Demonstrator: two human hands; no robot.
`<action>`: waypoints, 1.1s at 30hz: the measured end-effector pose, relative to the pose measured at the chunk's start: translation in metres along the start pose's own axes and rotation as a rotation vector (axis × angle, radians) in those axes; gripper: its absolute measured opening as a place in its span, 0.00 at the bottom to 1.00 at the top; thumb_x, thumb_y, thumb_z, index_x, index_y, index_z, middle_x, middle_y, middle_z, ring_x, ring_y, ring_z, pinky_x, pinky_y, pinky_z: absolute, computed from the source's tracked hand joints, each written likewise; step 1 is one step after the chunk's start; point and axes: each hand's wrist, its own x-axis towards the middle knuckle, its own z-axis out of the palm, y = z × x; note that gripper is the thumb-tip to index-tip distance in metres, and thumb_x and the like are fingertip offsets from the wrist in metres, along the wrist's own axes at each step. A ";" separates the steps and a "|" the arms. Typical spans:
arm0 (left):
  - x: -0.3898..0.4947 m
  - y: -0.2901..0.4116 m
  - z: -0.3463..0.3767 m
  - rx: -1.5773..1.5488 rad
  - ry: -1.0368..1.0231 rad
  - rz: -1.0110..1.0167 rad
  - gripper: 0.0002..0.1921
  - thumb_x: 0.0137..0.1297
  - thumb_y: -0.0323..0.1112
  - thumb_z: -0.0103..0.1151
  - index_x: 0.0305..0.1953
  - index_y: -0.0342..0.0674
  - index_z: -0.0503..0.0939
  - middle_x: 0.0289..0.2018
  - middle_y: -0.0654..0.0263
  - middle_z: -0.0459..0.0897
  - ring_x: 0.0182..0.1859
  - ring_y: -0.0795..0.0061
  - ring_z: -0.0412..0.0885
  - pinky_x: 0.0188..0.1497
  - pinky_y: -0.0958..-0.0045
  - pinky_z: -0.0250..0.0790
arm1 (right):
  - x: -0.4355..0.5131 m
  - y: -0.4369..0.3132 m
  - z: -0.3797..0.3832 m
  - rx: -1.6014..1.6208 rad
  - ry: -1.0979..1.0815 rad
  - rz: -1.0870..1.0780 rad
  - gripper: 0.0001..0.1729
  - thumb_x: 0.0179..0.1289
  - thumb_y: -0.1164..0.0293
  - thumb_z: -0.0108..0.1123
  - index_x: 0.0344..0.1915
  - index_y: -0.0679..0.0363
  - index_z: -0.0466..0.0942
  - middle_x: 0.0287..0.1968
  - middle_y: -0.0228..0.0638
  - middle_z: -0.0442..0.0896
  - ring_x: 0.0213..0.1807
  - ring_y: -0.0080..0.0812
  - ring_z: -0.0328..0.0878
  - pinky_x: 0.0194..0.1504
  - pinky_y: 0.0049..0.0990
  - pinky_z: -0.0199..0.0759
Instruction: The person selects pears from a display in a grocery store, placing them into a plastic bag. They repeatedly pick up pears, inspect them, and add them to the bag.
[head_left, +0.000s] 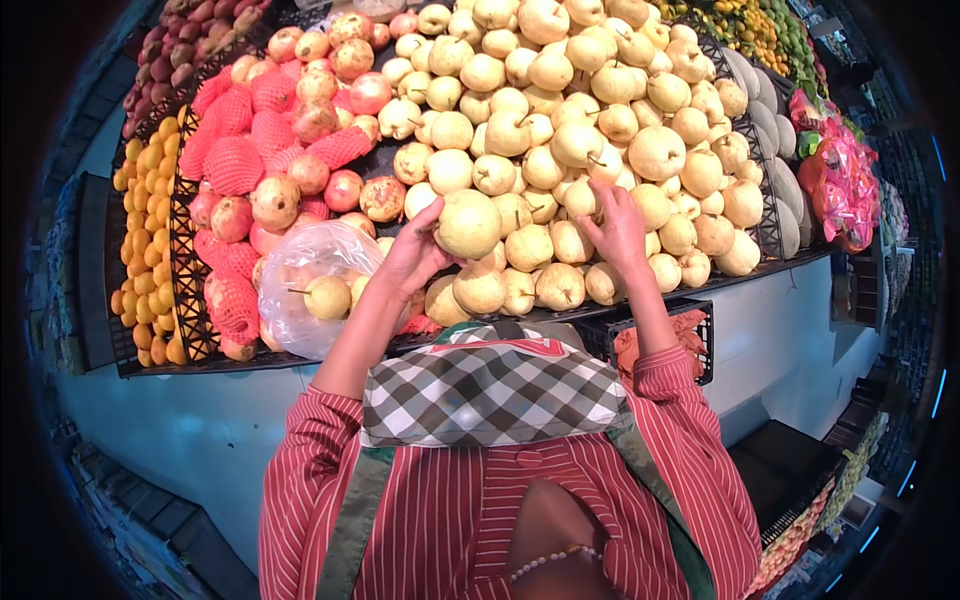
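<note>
A large pale-yellow pear (469, 224) rests in my left hand (416, 251), above the front of a heap of similar pears (561, 286). My right hand (619, 226) reaches onto the heap with its fingers at another pear (580, 198); whether they grip it, I cannot tell. To the left of my left forearm lies a clear plastic bag (300, 259) with pears in it, one of them (327, 297) showing its stem at the bag's opening.
Pomegranates (275, 202), some in pink foam nets (233, 165), lie left of the pears. Orange-yellow fruit (142, 262) fills the far left, behind a black plastic divider (182, 255). Grey-green melons (784, 196) and pink-wrapped fruit (840, 172) sit right. A black crate (707, 341) stands below the display.
</note>
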 end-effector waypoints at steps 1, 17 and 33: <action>-0.009 0.000 -0.002 0.069 0.027 0.060 0.27 0.72 0.51 0.50 0.64 0.40 0.67 0.54 0.59 0.79 0.50 0.64 0.82 0.42 0.64 0.79 | 0.000 0.000 0.001 -0.012 0.019 -0.024 0.33 0.53 0.64 0.71 0.59 0.57 0.71 0.50 0.44 0.77 0.51 0.48 0.75 0.53 0.42 0.71; -0.160 0.028 -0.071 0.184 0.489 0.644 0.24 0.70 0.43 0.54 0.63 0.42 0.67 0.56 0.63 0.77 0.57 0.70 0.77 0.54 0.63 0.73 | 0.040 -0.146 0.052 0.761 -0.500 -0.118 0.25 0.63 0.57 0.64 0.52 0.65 0.77 0.43 0.43 0.83 0.38 0.34 0.82 0.42 0.31 0.77; -0.122 0.007 -0.056 1.776 0.757 0.756 0.37 0.49 0.40 0.71 0.62 0.38 0.69 0.52 0.50 0.73 0.54 0.46 0.72 0.59 0.54 0.64 | 0.036 -0.240 0.123 1.502 -0.659 0.260 0.15 0.69 0.72 0.55 0.53 0.62 0.75 0.28 0.25 0.75 0.22 0.16 0.66 0.25 0.17 0.62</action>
